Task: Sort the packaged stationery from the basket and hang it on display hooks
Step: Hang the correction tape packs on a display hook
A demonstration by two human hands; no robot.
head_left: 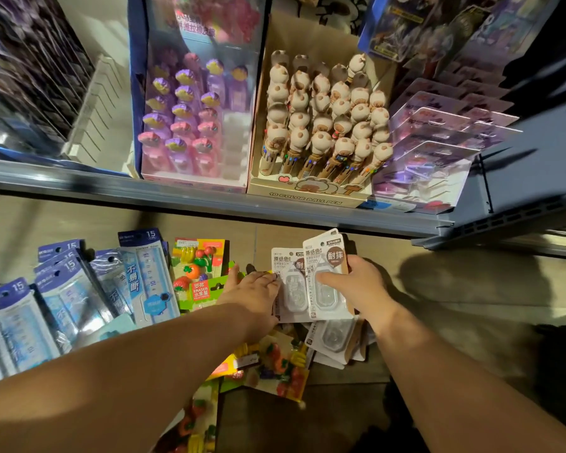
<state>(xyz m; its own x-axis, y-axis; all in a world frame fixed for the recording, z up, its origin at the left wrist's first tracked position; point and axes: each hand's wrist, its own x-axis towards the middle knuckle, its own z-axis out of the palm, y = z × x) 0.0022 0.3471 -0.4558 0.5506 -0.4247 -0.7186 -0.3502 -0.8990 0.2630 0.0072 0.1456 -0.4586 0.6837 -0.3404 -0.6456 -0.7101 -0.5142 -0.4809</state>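
Gripping two white-and-brown carded correction-tape packs [321, 256], the right hand [356, 286] is sorting; left hand [258, 289] touching them, hold unclear; other packets [151, 276] lying unhung.

Correction tape packs [324, 279] in the right hand [356, 286] are white and brown. Left of the left hand [258, 289], ruler packs [144, 273] are blue, fruit eraser packs [200, 266] green and red.

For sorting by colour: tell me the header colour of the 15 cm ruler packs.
The ruler packs have dark blue headers with white print, clearest in the head view.
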